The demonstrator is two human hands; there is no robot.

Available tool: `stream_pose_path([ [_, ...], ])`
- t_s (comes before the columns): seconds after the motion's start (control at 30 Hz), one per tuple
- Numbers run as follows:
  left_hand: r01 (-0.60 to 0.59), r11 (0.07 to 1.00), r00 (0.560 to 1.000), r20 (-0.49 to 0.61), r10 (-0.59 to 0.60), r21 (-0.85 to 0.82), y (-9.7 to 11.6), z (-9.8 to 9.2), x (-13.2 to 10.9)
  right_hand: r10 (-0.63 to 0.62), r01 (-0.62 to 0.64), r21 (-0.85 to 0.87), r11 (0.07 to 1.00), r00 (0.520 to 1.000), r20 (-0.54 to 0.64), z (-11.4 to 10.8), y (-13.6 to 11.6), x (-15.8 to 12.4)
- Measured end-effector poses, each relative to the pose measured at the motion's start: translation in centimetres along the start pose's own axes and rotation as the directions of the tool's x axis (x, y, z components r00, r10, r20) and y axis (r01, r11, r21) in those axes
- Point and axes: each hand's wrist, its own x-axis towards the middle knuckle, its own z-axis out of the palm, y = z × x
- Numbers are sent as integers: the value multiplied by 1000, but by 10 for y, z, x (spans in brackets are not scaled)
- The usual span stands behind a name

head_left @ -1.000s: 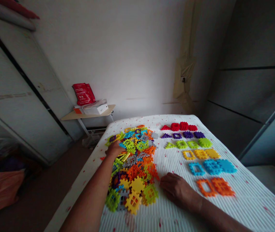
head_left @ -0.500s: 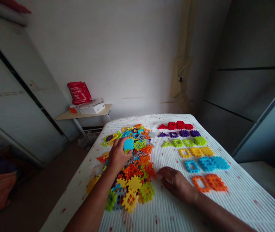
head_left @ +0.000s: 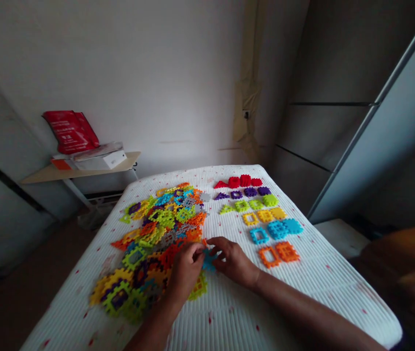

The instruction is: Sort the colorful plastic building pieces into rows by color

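Observation:
Low over the right edge of a mixed heap of plastic interlocking tiles (head_left: 163,214), my left hand (head_left: 186,270) pinches a blue interlocking tile (head_left: 209,261). My right hand (head_left: 236,263) reaches in from the right, its curled fingers around the tile's other side. Both hands partly cover the tile. Beneath them, a yellow-green tile (head_left: 198,286) shows beside my left wrist. To the right lie rows sorted by colour: red tiles (head_left: 244,181), purple tiles (head_left: 250,191), green tiles (head_left: 254,204), yellow tiles (head_left: 265,215), blue tiles (head_left: 276,229) and orange tiles (head_left: 286,252).
Everything lies on a white ribbed cover (head_left: 229,312) with small red marks. Behind it on the left, a small table (head_left: 133,158) bears a red bag (head_left: 70,131) and a white box (head_left: 107,161). A dark cabinet (head_left: 295,126) stands at the right.
My left hand has brought the blue tile from the heap's far part toward me, up to my right hand. My right hand now meets it. The view has turned right.

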Motion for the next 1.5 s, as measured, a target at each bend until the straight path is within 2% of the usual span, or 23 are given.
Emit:
stream_pose_path([
  [0.07, 50, 995, 999, 4, -50, -92, -3, 0, -1, -74, 73, -134, 988, 997, -3, -3, -2, 0],
  [0.17, 159, 955, 987, 7, -162, -252, -6, -2, -2, -135, 154, -302, 941, 987, 81, -7, -5, -1],
  [0.3, 175, 944, 981, -26, -190, -280, -4, -2, -8, -122, 183, -370, 911, 976, 181, -8, -12, -2],
  [0.4, 192, 921, 980, 9, -201, -339, 4, 0, -15, -103, 168, -392, 905, 978, 183, -13, -17, -4],
  [0.47, 202, 901, 978, 25, -209, -384, 8, 0, -19, -116, 174, -391, 904, 979, 168, -27, -19, -7],
  [0.57, 185, 907, 979, -9, -203, -379, 7, -4, -21, -134, 167, -421, 892, 985, 107, -74, -13, -14],
  [0.67, 170, 918, 980, -37, -196, -358, 3, -9, -19, -108, 93, -560, 823, 994, 6, -141, 1, -28],
  [0.77, 154, 922, 982, -48, -182, -355, 1, -11, -17, 5, -6, -686, 727, 1000, -2, -201, 20, -44],
  [0.87, 109, 931, 989, -61, -138, -349, 3, -9, -16, 169, -101, -765, 637, 986, 11, -233, 38, -57],
  [0.93, 72, 937, 991, -80, -106, -343, 4, -7, -16, 248, -133, -788, 600, 968, 25, -239, 48, -61],
  [1.07, 35, 945, 992, -105, -73, -327, 2, -5, -16, 328, -156, -807, 569, 943, 48, -235, 57, -59],
  [1.5, -1, 961, 995, -100, -28, -278, -2, -8, -15, 394, -136, -854, 502, 915, 86, -234, 68, -51],
])
